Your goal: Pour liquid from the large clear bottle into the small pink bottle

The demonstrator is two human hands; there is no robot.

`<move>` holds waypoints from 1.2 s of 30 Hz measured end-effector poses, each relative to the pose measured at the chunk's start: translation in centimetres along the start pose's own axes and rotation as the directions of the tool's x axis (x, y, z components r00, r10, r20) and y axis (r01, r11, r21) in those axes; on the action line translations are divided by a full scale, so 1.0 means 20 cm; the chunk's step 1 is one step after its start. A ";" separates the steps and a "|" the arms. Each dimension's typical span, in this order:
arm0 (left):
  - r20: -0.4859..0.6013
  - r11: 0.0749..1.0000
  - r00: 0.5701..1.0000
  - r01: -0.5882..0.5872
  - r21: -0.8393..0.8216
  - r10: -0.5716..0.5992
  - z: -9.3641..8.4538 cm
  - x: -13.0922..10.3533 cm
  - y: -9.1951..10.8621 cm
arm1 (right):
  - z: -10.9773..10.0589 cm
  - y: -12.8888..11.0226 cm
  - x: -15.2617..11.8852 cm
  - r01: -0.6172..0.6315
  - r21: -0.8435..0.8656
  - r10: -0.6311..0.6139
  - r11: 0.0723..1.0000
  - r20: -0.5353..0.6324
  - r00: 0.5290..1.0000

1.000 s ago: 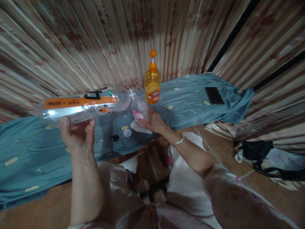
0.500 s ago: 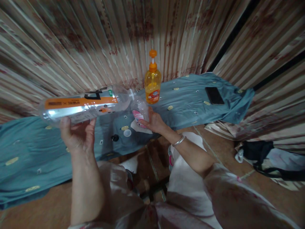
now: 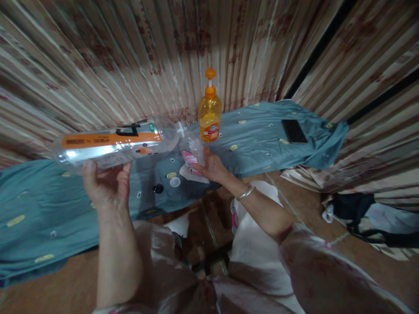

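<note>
My left hand grips a large clear plastic bottle with an orange and silver label, tilted on its side with its neck toward the right. The mouth of that bottle meets the top of a small clear plastic bottle with a pink label. Round the small bottle, my right hand is closed, holding it upright with a slight lean. Beneath the small bottle lies a white folded tissue. Whether liquid runs between the two mouths I cannot make out.
A pump bottle of yellow-orange liquid stands behind my right hand. Nearby on the blue patterned cloth lie a black cap, a translucent cap and a phone. Pleated curtains hang behind; a black bag is at the right.
</note>
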State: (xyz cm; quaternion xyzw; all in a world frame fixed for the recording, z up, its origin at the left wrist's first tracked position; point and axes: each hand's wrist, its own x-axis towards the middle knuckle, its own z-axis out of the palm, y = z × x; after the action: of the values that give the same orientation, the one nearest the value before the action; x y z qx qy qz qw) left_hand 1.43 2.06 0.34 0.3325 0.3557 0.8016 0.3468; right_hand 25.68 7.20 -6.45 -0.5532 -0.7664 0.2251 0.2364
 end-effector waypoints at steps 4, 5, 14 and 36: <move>-0.015 1.000 1.000 0.005 -0.014 -0.006 0.00 0.00 0.00 | 0.00 0.00 0.00 0.012 0.010 -0.012 1.000 0.000 1.000; -0.013 1.000 1.000 0.008 -0.022 -0.008 0.00 0.00 0.00 | 0.00 0.00 0.00 0.011 0.009 -0.011 1.000 0.003 1.000; -0.046 1.000 0.999 0.021 0.002 -0.021 0.00 0.01 0.00 | 0.00 0.01 0.01 0.008 0.016 -0.008 1.000 0.008 1.000; -0.013 0.999 1.000 0.005 -0.034 -0.005 -0.01 0.01 -0.01 | 0.01 0.01 0.00 0.015 0.005 -0.015 1.000 0.000 1.000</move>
State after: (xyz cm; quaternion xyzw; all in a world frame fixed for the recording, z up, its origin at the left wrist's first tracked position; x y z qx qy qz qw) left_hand 1.16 2.27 0.21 0.3204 0.3453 0.8089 0.3519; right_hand 25.71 7.33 -6.67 -0.5471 -0.7698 0.2252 0.2395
